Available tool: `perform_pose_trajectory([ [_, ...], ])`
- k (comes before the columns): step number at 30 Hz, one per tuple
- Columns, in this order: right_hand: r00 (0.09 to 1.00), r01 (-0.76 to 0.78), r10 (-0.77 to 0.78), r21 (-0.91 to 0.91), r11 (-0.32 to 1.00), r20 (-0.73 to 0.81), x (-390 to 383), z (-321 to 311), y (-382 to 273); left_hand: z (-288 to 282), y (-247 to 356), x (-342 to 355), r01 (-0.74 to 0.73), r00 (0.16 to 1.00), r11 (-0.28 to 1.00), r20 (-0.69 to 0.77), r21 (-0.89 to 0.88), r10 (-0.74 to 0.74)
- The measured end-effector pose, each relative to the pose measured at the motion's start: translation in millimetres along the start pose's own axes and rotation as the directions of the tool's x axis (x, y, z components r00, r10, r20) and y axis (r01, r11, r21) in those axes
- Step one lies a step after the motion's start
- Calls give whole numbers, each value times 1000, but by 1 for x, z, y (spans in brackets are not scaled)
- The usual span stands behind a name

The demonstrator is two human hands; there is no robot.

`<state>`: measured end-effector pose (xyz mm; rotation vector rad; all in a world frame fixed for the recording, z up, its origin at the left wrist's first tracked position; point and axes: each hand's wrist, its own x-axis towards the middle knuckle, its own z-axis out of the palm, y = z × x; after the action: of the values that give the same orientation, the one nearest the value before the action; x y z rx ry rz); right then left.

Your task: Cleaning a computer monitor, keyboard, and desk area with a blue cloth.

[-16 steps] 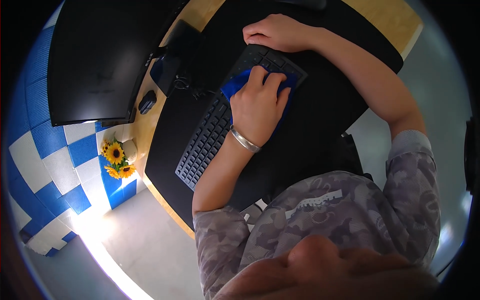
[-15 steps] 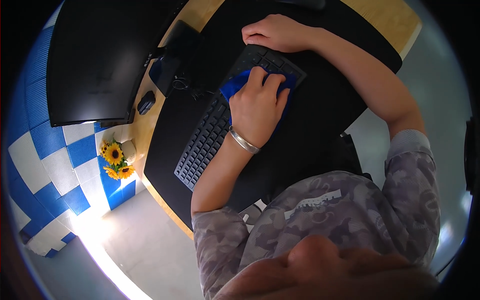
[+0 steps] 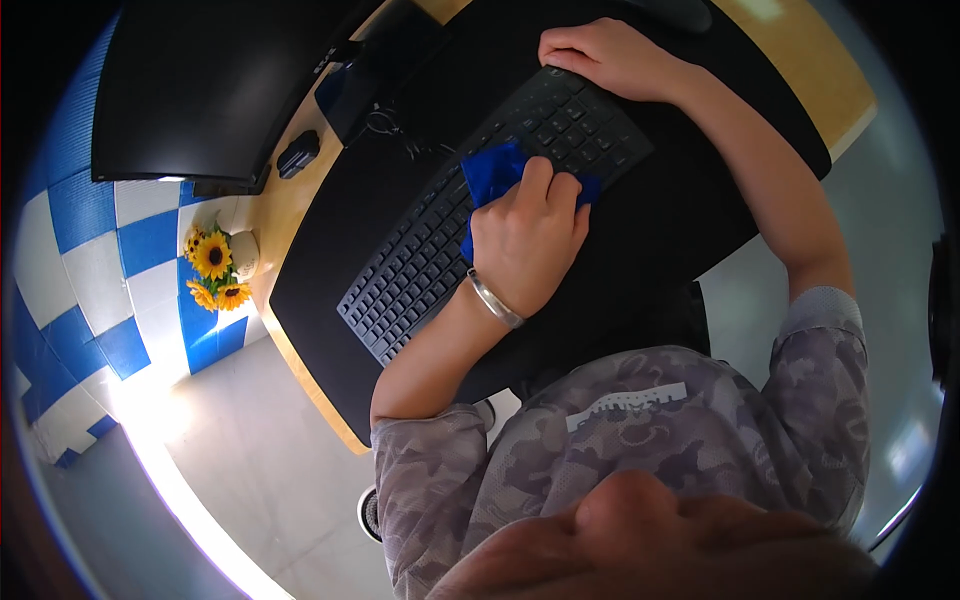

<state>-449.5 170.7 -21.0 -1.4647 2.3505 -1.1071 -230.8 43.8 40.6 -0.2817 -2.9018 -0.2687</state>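
Note:
A black keyboard [image 3: 415, 262] lies slantwise on a black desk mat. My left hand [image 3: 525, 240], with a silver bangle at its wrist, presses a blue cloth [image 3: 490, 175] onto the keys right of the middle. Its fingers are bent over the cloth, and their tips are partly hidden in it. At the keyboard's far right corner my right hand [image 3: 612, 60] is closed around the edge, its thumb and fingers curled together. The number keys between the two hands show uncovered.
A black monitor [image 3: 220, 90] stands on the left, its dark base [image 3: 378, 65] behind the keyboard. Thin cables [image 3: 385, 122] and a small black object [image 3: 298, 155] lie nearby. Sunflowers [image 3: 212, 257] in a pale pot stand by the wooden desk edge [image 3: 315, 385].
My left hand and the cloth have slid left along the keyboard, off the number keys. My right hand stays at the corner. The whole view has shifted somewhat.

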Motion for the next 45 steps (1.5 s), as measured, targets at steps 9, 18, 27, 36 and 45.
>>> perform_pose_trajectory([
  [9, 998, -36, 35, 12, 999, 46, -1, -6, -3, -31, -25, -73, 125, 992, 992, 6, -25, -125],
  [18, 995, -67, 66, 9, 998, 78, 1, -9, 1, -47, -50, -159, 308, 943, 949, -112, -65, -314],
  [27, 976, -209, 205, 44, 977, 72, -3, -16, 1, -88, -76, -248, 578, 812, 811, -152, 86, -563],
  [36, 982, -185, 187, -112, 976, -1, -1, -7, 16, -92, -80, -270, 643, 761, 763, -172, 67, -626],
  [45, 986, -160, 163, -113, 981, 24, -3, -15, 27, -93, -96, -288, 617, 770, 784, -152, -73, -620],
])
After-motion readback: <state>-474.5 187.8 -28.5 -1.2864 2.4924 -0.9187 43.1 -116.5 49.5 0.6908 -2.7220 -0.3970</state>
